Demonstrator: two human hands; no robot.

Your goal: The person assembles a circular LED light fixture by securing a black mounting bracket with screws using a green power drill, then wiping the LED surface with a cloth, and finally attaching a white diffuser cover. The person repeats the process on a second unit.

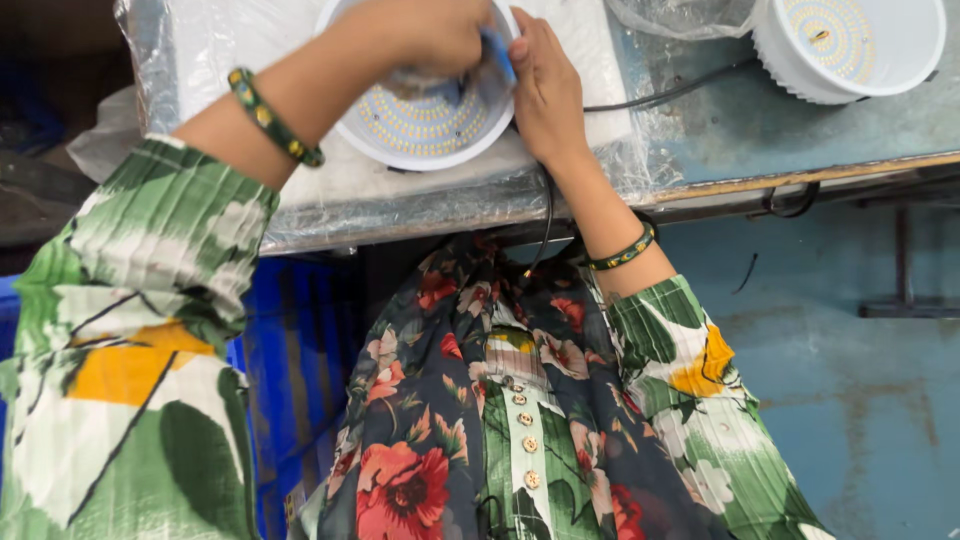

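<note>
While both my hands work at a round white lamp (425, 125) on the plastic-wrapped bench (330, 195), a blue cloth (499, 52) sits pinched at its rim.

My left hand (425, 30) reaches over the lamp's bowl, fingers curled down onto the dotted yellow disc inside; what they hold I cannot tell. My right hand (545, 90) lies flat against the lamp's right edge, thumb and fingers closed on the blue cloth. A black cable (670, 92) runs from under that hand toward a second white lamp (850, 45) standing well apart at the bench's far right. Green bangles circle both wrists. A blue crate (290, 380) sits below the bench.
</note>
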